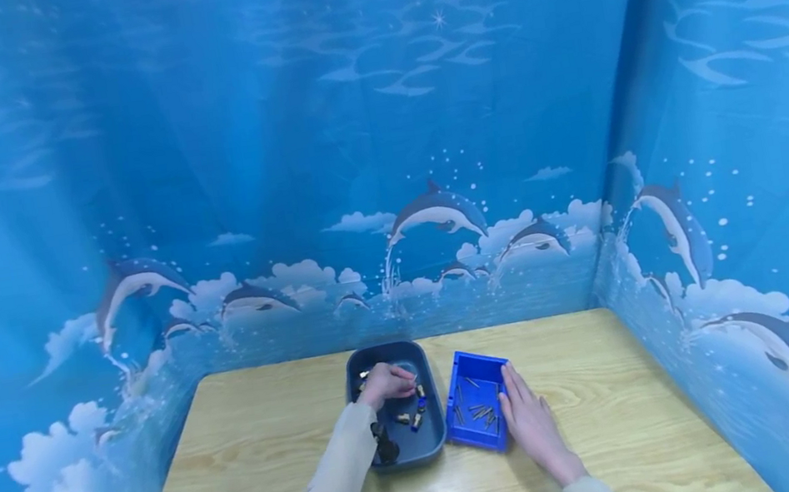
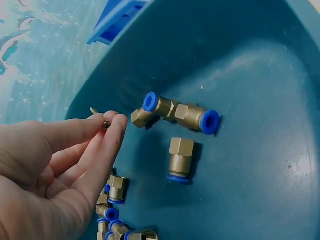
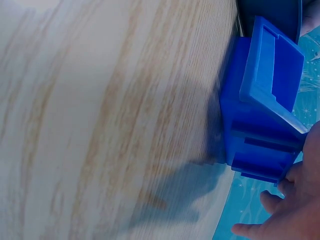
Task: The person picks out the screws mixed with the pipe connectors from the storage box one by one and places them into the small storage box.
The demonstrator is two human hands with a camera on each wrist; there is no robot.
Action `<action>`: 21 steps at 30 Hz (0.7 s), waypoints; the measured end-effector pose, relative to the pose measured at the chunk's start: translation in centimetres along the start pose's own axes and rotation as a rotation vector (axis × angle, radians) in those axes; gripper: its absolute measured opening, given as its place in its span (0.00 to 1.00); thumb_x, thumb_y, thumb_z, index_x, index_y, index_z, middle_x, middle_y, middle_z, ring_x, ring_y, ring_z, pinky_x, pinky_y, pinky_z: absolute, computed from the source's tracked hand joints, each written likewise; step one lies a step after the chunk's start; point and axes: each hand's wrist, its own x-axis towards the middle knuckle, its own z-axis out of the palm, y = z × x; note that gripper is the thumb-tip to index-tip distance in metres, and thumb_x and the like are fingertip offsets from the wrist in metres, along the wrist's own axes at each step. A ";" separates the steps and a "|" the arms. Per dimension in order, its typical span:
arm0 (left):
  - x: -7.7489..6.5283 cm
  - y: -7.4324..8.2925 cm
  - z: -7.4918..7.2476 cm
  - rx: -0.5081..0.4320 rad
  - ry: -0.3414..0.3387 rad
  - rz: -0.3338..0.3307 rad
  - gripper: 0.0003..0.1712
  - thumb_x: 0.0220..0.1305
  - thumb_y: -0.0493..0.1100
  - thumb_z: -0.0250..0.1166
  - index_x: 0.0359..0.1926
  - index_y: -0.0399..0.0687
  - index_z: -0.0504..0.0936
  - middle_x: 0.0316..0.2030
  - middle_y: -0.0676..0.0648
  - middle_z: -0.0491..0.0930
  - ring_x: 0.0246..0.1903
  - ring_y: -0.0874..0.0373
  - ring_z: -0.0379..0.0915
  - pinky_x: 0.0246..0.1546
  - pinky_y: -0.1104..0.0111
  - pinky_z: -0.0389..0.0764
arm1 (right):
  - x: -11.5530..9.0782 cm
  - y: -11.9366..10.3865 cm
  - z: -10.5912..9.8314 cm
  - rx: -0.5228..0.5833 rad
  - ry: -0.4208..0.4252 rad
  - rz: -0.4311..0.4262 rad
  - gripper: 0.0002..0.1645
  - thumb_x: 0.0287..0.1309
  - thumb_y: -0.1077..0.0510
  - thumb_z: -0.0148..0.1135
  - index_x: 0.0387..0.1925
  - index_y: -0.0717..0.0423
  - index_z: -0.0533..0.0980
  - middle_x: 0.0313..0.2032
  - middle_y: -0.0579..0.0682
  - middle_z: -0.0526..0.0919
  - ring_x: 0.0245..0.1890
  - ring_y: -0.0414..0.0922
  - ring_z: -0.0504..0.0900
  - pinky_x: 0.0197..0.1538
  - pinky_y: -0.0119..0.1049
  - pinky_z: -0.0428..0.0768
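My left hand (image 1: 387, 383) reaches into a dark blue-grey tray (image 1: 414, 450) and pinches a small screw (image 2: 106, 125) between thumb and fingertips. Its threaded end shows past the fingers in the left wrist view; the middle is covered by them. Below and beside that hand lie brass push-fit fittings (image 2: 180, 157) with blue collars. My right hand (image 1: 535, 424) lies with fairly straight fingers along the right side of a bright blue bin (image 1: 476, 436), touching its wall. Several thin metal screws (image 1: 482, 413) lie scattered on the bin's floor.
The two containers stand side by side on a wood-grain table (image 1: 278, 439), the tray left of the bin. A black object (image 1: 387, 449) shows by the left wrist at the tray's near left corner. A dolphin-printed backdrop (image 1: 388, 196) surrounds the table's back and sides.
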 end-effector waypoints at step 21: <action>-0.8 3.1 1.2 -0.157 -0.144 -0.032 0.15 0.70 0.30 0.62 0.54 0.24 0.80 0.48 0.31 0.85 0.48 0.45 0.86 0.59 0.52 0.79 | -0.1 0.0 0.1 0.001 0.018 -0.004 0.33 0.79 0.53 0.44 0.77 0.63 0.55 0.77 0.61 0.56 0.74 0.62 0.60 0.63 0.76 0.60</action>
